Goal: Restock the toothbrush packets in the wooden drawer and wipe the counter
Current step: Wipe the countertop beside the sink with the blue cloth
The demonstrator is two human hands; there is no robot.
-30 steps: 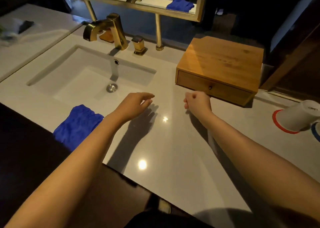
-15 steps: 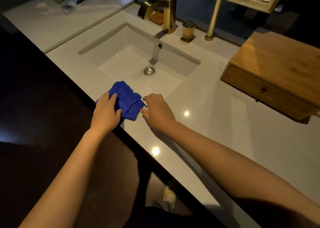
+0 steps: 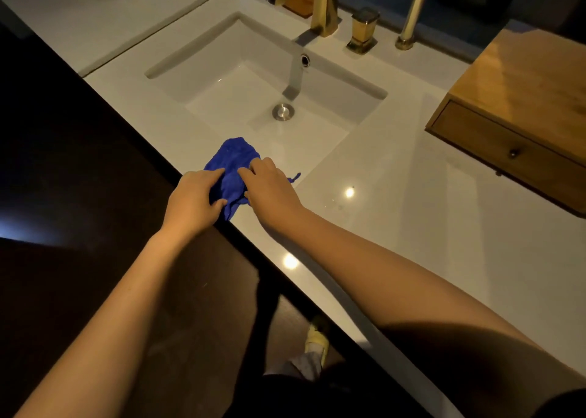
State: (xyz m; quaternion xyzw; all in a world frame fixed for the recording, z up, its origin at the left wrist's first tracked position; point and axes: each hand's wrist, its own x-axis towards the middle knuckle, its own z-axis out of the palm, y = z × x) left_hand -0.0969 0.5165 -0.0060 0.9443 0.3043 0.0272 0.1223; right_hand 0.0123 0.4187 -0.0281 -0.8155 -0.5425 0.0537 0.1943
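Both hands have closed in on the blue cloth (image 3: 233, 167) since half a second ago, when they only flanked it; a second ago they hovered empty over the bare counter near the drawer. Now, just below the middle of the frame, the left hand (image 3: 195, 200) curls round the cloth's near-left edge at the counter's front lip, thumb under a fold, fingers partly bent and gripping. Beside it, the right hand (image 3: 271, 187) presses down on the cloth's right side with fingers (image 3: 253, 170) bent and spread; whether it pinches the fabric or only pins it, I cannot tell. The cloth lies bunched on the white counter (image 3: 396, 202), touching the sink (image 3: 253, 78) at its front edge. At the right edge of the frame, the wooden drawer (image 3: 507, 151) is shut, and no toothbrush packets are in view. That suggests restocking is done and the wiping step is beginning, with the cloth gathered first.
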